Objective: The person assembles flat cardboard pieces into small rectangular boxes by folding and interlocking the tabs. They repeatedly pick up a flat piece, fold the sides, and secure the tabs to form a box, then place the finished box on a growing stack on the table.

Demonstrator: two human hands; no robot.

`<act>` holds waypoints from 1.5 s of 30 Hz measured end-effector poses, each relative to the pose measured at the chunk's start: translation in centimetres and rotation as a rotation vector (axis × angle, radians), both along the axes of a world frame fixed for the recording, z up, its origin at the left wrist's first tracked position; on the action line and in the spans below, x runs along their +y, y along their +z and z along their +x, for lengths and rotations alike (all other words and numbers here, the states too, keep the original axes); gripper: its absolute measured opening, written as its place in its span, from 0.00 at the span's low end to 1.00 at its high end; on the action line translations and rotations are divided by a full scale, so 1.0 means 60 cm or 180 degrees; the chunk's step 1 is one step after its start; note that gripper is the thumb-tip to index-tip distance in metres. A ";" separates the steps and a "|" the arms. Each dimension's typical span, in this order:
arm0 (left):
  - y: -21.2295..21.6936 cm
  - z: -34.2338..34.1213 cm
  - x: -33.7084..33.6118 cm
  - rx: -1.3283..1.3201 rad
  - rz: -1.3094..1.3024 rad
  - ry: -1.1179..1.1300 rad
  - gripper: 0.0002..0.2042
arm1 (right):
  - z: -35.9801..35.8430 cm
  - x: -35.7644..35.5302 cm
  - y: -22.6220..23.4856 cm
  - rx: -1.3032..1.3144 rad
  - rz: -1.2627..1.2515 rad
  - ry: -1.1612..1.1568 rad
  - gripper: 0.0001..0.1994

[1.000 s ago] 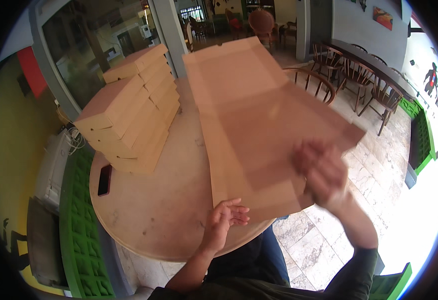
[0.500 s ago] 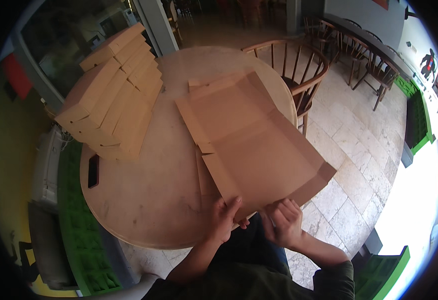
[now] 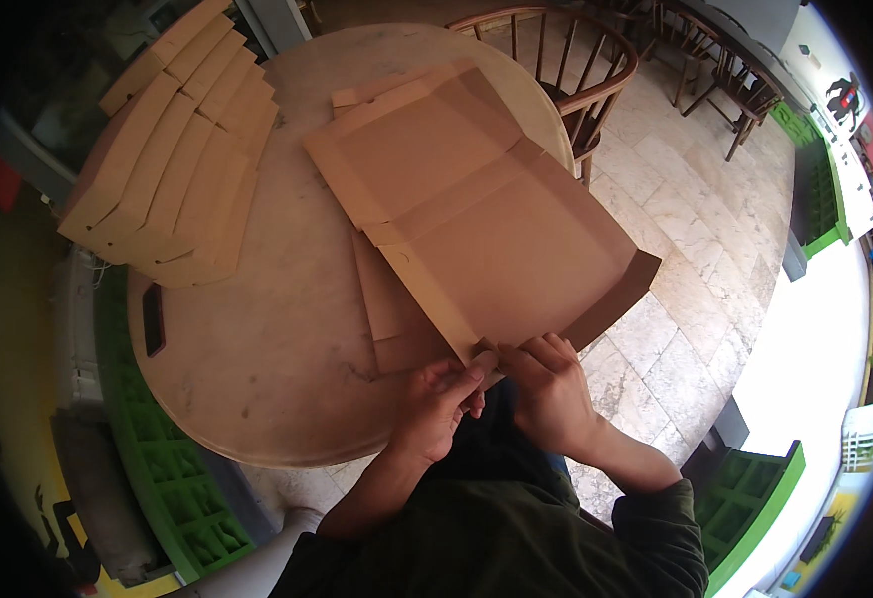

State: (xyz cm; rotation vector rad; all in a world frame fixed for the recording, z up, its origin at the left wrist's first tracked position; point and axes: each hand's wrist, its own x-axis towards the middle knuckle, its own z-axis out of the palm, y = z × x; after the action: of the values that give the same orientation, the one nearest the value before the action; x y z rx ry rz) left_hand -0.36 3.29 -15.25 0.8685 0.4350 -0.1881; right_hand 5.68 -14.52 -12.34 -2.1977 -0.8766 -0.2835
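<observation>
A brown cardboard box (image 3: pixel 516 259), partly folded and opened out, lies slanted over the table's near right side, its side walls partly raised. My left hand (image 3: pixel 436 404) pinches the box's near left corner between thumb and fingers. Right beside it, my right hand (image 3: pixel 548 389) is closed on the near edge at the same corner, its fingertips meeting a small folded flap. Beneath the box another flat cardboard sheet (image 3: pixel 386 309) pokes out on the left.
Several folded cardboard boxes (image 3: pixel 172 159) are stacked at the left of the round table (image 3: pixel 277 389). A dark phone (image 3: pixel 153 321) lies near its left edge. A wooden chair (image 3: pixel 586 90) stands behind it at the right. Green crate-like units (image 3: pixel 745 518) flank both sides.
The view has shifted, so the table sits higher and further left. My hands have come together at the near left corner, where the flap is now bent inward.
</observation>
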 end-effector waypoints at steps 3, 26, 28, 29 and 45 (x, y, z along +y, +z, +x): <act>-0.003 0.006 -0.004 0.0004 -0.0072 0.0013 0.05 | 0.001 0.000 -0.003 0.0118 0.0236 -0.0081 0.22; -0.022 0.004 -0.019 -0.0173 -0.0098 0.0068 0.05 | 0.014 -0.013 -0.001 0.0036 -0.0027 0.0230 0.28; -0.024 0.002 -0.019 -0.0144 -0.0074 0.0076 0.05 | 0.012 -0.012 0.000 0.0058 -0.0051 0.0239 0.27; -0.025 0.000 -0.020 -0.0152 -0.0071 0.0072 0.05 | 0.013 -0.011 0.000 0.0093 0.0068 0.0231 0.27; -0.024 0.000 -0.032 -0.0175 0.0047 -0.0002 0.07 | 0.079 -0.022 0.031 0.1548 -0.0254 0.0658 0.03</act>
State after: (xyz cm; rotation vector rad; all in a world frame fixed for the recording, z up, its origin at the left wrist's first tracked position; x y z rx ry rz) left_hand -0.34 1.39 -16.70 0.8864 0.3853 -0.1615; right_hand 10.45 -15.82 -10.49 -2.0897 -0.8346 0.3780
